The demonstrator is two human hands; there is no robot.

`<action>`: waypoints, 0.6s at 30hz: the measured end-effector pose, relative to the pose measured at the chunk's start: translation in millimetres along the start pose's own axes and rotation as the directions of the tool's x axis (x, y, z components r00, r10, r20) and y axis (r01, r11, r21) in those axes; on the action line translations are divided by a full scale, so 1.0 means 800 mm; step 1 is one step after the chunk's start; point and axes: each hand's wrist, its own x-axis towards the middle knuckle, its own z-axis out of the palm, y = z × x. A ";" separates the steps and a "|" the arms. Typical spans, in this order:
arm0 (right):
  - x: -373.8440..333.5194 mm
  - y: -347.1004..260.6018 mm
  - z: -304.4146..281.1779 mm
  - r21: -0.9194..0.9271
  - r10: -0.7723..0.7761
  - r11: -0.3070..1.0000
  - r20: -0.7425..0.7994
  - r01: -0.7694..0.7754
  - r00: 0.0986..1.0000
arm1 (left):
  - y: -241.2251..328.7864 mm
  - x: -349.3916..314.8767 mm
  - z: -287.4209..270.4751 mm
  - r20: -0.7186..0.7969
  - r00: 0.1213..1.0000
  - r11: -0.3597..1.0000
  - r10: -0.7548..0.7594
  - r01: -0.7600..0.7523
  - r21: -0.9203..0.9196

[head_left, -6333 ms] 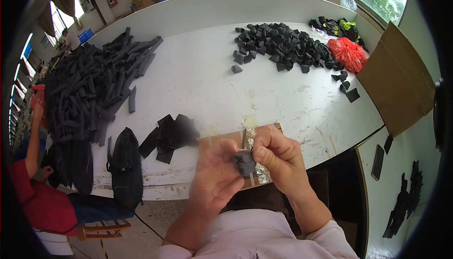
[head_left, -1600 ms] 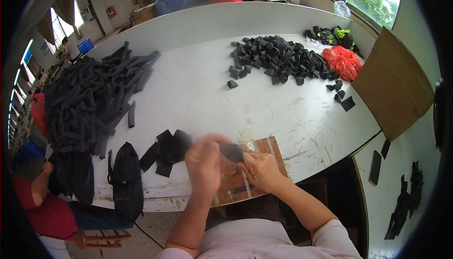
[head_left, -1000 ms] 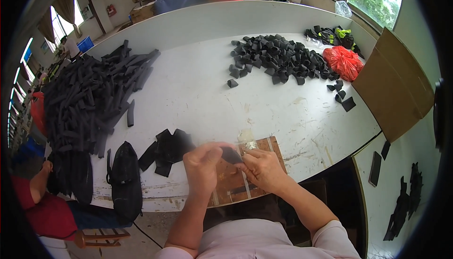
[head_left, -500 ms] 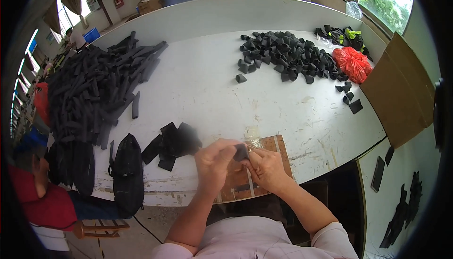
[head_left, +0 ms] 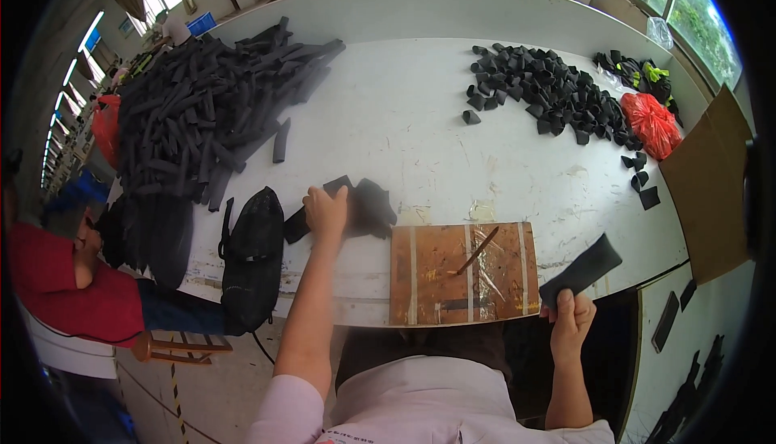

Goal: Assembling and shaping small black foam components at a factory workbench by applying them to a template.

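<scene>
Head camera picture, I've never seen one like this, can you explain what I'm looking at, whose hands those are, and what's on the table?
The picture comes from a wide fisheye camera worn on a person's head, looking down, so straight edges bend near the rim. The two arms rising from the lower edge are that person's own.

The left hand reaches onto a small heap of black flat pieces on the white table. The right hand holds up one black flat piece off the table's near edge.

Between the hands lies a brown wooden board with a thin stick-like tool on it. Further back sit a big pile of long black strips, a pile of small black folded pieces and a red bag. At left sits another person in a red top.
</scene>
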 end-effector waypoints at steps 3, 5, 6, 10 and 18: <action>-0.085 0.077 -0.039 -0.117 0.206 0.969 -0.088 -0.215 0.975 | -0.018 0.022 0.020 0.145 0.989 0.998 0.032 -0.039 0.049; -0.139 0.132 -0.063 -0.232 0.296 0.919 -0.124 -0.318 0.947 | -0.030 0.035 0.020 0.153 0.961 0.972 0.232 -0.233 -0.011; -0.160 0.159 -0.071 -0.232 0.300 0.919 -0.118 -0.320 0.947 | -0.033 0.036 0.018 0.083 0.967 0.970 0.241 -0.239 -0.037; -0.187 0.237 -0.096 -0.454 0.550 0.703 -0.142 -0.548 0.823 | -0.012 0.015 -0.021 -0.100 0.977 0.846 0.189 -0.214 -0.488; -0.074 0.048 0.053 0.109 0.312 0.915 0.414 -0.387 0.855 | 0.019 -0.160 -0.114 0.820 0.488 -0.217 0.299 0.871 -0.440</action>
